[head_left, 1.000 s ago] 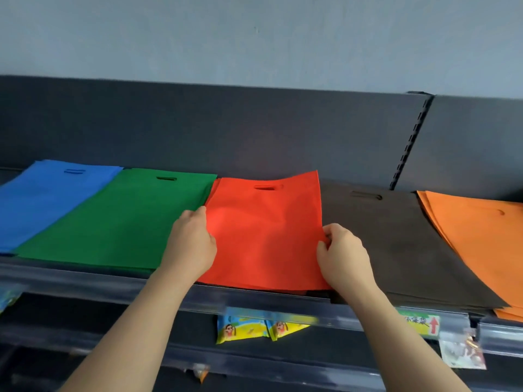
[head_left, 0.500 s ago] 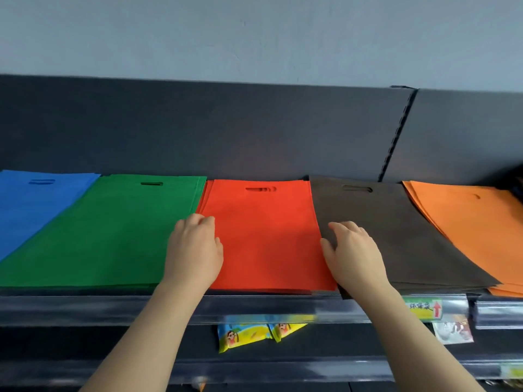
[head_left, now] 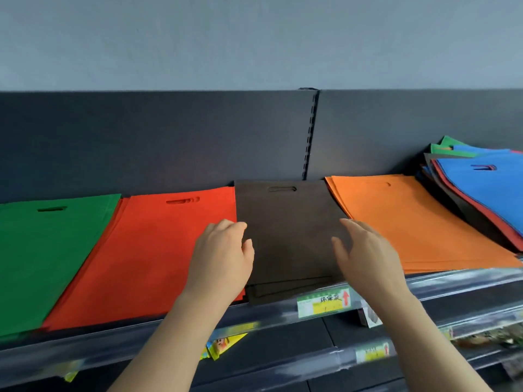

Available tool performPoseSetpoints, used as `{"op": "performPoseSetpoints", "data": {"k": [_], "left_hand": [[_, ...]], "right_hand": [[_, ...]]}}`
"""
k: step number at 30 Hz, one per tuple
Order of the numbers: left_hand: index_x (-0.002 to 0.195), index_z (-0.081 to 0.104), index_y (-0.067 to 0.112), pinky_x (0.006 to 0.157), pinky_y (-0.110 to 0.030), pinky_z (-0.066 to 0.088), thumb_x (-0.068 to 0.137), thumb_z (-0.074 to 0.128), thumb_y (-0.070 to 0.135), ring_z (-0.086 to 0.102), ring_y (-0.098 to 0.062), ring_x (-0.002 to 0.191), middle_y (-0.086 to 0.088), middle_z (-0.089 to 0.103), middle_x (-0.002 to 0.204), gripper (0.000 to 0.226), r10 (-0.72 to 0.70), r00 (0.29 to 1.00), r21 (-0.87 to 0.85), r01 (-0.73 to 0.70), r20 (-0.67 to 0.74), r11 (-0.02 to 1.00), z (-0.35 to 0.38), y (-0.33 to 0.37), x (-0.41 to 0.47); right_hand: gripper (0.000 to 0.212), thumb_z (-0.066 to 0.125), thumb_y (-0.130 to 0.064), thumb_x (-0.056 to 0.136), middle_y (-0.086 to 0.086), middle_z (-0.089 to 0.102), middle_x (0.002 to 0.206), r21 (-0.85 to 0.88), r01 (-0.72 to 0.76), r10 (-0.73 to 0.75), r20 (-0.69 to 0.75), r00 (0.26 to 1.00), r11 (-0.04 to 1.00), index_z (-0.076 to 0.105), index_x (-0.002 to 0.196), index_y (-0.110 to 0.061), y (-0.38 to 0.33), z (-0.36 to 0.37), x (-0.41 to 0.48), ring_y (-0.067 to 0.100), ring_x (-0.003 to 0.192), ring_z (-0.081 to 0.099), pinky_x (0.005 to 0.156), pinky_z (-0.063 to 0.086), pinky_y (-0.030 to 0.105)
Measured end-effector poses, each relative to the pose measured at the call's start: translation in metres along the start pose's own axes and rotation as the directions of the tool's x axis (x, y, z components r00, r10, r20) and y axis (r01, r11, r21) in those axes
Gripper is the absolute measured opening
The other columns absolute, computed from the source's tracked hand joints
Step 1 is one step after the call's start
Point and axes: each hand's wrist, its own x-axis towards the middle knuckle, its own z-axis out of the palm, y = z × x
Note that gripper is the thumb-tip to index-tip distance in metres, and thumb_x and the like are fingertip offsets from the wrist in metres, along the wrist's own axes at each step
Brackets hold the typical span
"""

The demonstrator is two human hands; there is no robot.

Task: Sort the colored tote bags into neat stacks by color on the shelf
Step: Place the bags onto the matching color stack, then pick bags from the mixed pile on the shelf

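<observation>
Flanking the brown stack point(head_left: 288, 236) on the shelf point(head_left: 113, 346), our left hand point(head_left: 223, 256) and right hand point(head_left: 368, 250) sit at its side edges, fingers relaxed and gripping nothing. Its bags lie flat between the red stack point(head_left: 158, 250) and the orange stack point(head_left: 410, 230), long axis running front to back, handle slots toward the back wall. We see a mixed pile point(head_left: 486, 193) at far right, blue on top.

1. pale grey-blue wall point(head_left: 254, 38) on top, evenly lit.
2. dark grey back panel point(head_left: 141, 137) below, split by a slotted upright point(head_left: 310, 131).
3. clear price rail point(head_left: 452, 281) in front carries a green-yellow label point(head_left: 324, 302).
</observation>
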Motion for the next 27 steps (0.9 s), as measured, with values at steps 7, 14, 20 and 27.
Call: {"op": "performPoseSetpoints", "data": {"k": [7, 14, 20, 27], "left_hand": [[0.129, 0.056, 0.018, 0.093, -0.029, 0.041, 0.094, 0.049, 0.027, 0.052, -0.019, 0.109, 0.002, 0.061, 0.120, 0.037, 0.023, 1.000, -0.057, -0.022, 0.014, 0.998, 0.056, 0.109, 0.024], [0.114, 0.062, 0.015, 0.088, -0.029, 0.045, 0.096, 0.044, 0.027, 0.052, -0.015, 0.104, 0.002, 0.062, 0.110, 0.028, 0.076, 0.996, -0.111, -0.071, 0.044, 0.991, 0.114, 0.225, 0.052], [0.108, 0.063, 0.010, 0.090, -0.033, 0.045, 0.096, 0.044, 0.026, 0.051, -0.020, 0.104, -0.002, 0.062, 0.109, 0.028, 0.107, 0.988, -0.145, -0.091, 0.107, 0.985, 0.166, 0.307, 0.070], [0.111, 0.060, 0.009, 0.086, -0.038, 0.047, 0.096, 0.044, 0.028, 0.055, -0.023, 0.102, -0.005, 0.063, 0.106, 0.029, 0.137, 0.966, -0.210, -0.090, 0.220, 0.973, 0.203, 0.381, 0.090]], "right_hand": [[0.043, 0.053, -0.027, 0.093, 0.005, 0.057, 0.132, -0.050, -0.031, 0.030, -0.022, 0.999, 0.998, 0.052, 0.132, -0.010, 0.116, -0.034, 0.029, 0.026, 0.117, 0.054, 0.091, 0.044, 0.034], [0.032, 0.055, -0.024, 0.091, 0.007, 0.063, 0.119, -0.096, -0.101, 0.095, -0.059, 0.994, 0.990, 0.060, 0.117, -0.007, 0.237, -0.073, 0.060, 0.029, 0.107, 0.058, 0.083, 0.046, 0.035], [0.025, 0.047, -0.020, 0.093, 0.013, 0.062, 0.107, -0.206, -0.219, 0.213, -0.055, 0.976, 0.954, 0.059, 0.105, -0.001, 0.344, -0.098, 0.086, 0.035, 0.098, 0.056, 0.075, 0.045, 0.040], [0.028, 0.041, -0.018, 0.095, 0.005, 0.045, 0.075, -0.250, -0.254, 0.262, -0.001, 0.965, 0.934, 0.039, 0.069, -0.009, 0.433, -0.106, 0.108, 0.029, 0.078, 0.051, 0.062, 0.028, 0.032]]}}
